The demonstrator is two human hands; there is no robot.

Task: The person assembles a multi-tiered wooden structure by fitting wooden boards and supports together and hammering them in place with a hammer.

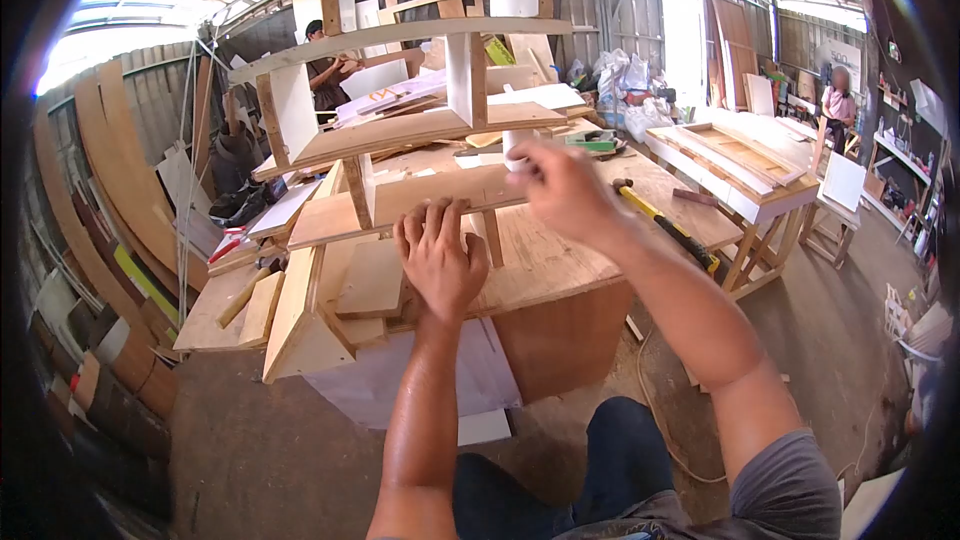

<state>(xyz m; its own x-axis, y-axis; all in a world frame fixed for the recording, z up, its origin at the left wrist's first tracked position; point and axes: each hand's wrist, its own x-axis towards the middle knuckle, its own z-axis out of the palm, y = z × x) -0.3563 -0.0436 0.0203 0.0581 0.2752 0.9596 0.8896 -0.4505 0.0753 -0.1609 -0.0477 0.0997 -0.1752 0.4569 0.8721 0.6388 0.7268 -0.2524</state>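
Note:
My left hand [440, 252] lies on the front edge of the lowest shelf board [335, 220], its fingers spread over the wood. My right hand [568, 190] is raised near the right end of that board, fingers curled and smeared by motion. Beside its fingertips is a white piece [512, 148]; I cannot tell whether they grip it or something smaller. The boards belong to a stepped wooden unit with white-faced uprights [460, 80] and bare wood edges, standing on a plywood work table [560, 240].
A hammer with a yellow-and-black handle [668, 228] lies right of my right hand. Another hammer [245, 295] and wood blocks lie at left. A second table [745, 200] holds a wooden frame. Sheets lean on the left wall [125, 160]. Two people are further back.

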